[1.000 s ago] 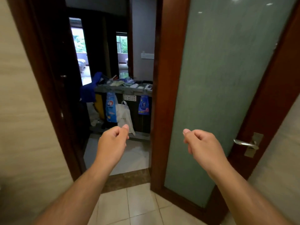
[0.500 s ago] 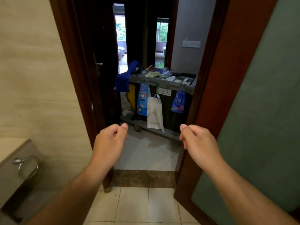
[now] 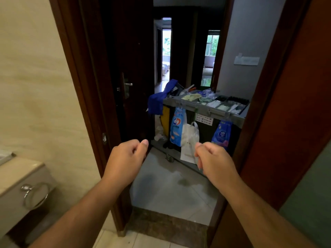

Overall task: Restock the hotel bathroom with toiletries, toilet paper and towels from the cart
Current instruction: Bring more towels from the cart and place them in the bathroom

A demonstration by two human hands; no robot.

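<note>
The housekeeping cart (image 3: 206, 109) stands in the hallway beyond the bathroom doorway, its grey top tray holding several small toiletry packets. Hanging from the cart's front are two blue bags (image 3: 177, 127) and a white plastic bag (image 3: 189, 138). A blue cloth (image 3: 157, 101) is draped over its left end. My left hand (image 3: 125, 158) and my right hand (image 3: 215, 161) are raised in front of me inside the bathroom, short of the cart. Both have their fingers curled and hold nothing.
The dark wooden door frame (image 3: 86, 86) borders the opening on the left. The frosted-glass bathroom door (image 3: 308, 203) stands open on the right. A vanity counter (image 3: 18, 169) with a chrome towel ring (image 3: 35, 194) is at lower left. A dark stone threshold (image 3: 168, 228) crosses the floor.
The view has swung left and moved closer to the doorway, so the cart looks larger and more central. Both hands stay raised and curled, holding nothing.
</note>
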